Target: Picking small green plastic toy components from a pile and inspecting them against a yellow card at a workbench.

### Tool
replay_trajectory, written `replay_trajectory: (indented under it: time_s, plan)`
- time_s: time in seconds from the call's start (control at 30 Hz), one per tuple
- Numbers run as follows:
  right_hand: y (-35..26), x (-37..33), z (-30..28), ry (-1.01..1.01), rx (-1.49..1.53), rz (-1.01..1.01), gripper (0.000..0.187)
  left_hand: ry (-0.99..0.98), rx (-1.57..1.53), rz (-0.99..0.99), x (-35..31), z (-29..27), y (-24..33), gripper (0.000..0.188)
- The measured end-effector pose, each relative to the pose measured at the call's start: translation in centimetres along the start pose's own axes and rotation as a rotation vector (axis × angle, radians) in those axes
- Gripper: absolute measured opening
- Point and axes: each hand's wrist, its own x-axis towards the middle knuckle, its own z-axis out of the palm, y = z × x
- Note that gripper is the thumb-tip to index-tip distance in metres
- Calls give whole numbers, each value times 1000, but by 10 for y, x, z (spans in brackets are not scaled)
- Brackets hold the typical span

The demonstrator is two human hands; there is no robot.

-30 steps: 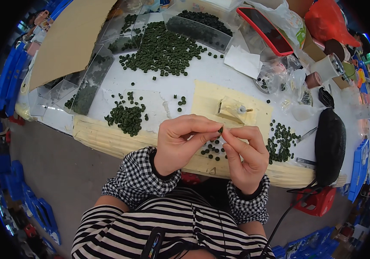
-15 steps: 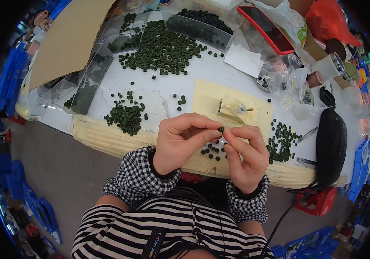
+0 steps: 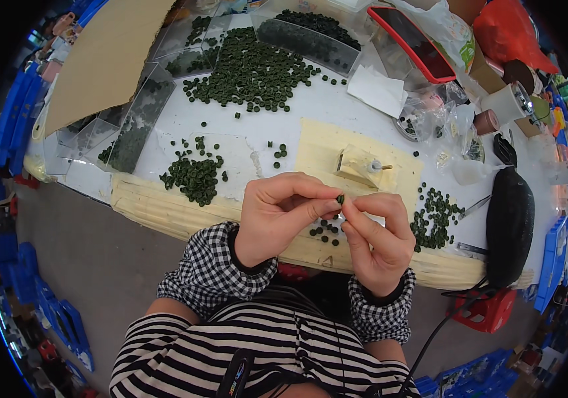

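Note:
A small dark green round piece (image 3: 341, 199) is pinched between the thumb and forefinger of my left hand (image 3: 265, 215), above the table's front edge. From the other side, the fingertips of my right hand (image 3: 383, 239) close in on the same piece; they partly cover it. Several like pieces (image 3: 324, 229) lie on the table beneath my fingers. A heap of them (image 3: 194, 176) sits to the left of my left hand, and another spread (image 3: 435, 219) is to the right of my right hand. Behind my hands stands a small block with a metal pin (image 3: 365, 166).
A large pile of green pieces (image 3: 251, 69) covers the far middle, beside clear plastic trays (image 3: 307, 45). Cardboard (image 3: 108, 60) overhangs the far left. A red-cased phone (image 3: 413, 43), white paper (image 3: 377, 91) and black pouch (image 3: 509, 219) are on the right. Tweezers (image 3: 475, 207) lie near the pouch.
Both hands keep almost the same pose around the small piece. The view has shifted very slightly; nothing on the table has visibly moved.

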Motion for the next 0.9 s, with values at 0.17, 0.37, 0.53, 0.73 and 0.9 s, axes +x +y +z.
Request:
replay_trajectory:
  time_s: [0.17,0.37,0.53,0.73,0.9]
  plan:
    - [1,-1,2,11,26,16,30,6,7,15,0,0,-1,17]
    - [0,-2,2,18,66,45,31,-2,18,46,1,0,0,17]
    - [0,-3,2,28,74,58,31,-7,2,36,0,-1,-3,17]
    - [-1,-4,2,39,62,65,31,17,-26,22,0,3,-2,18]
    - [0,-4,2,45,38,50,30,0,-18,0,0,-1,-2,19]
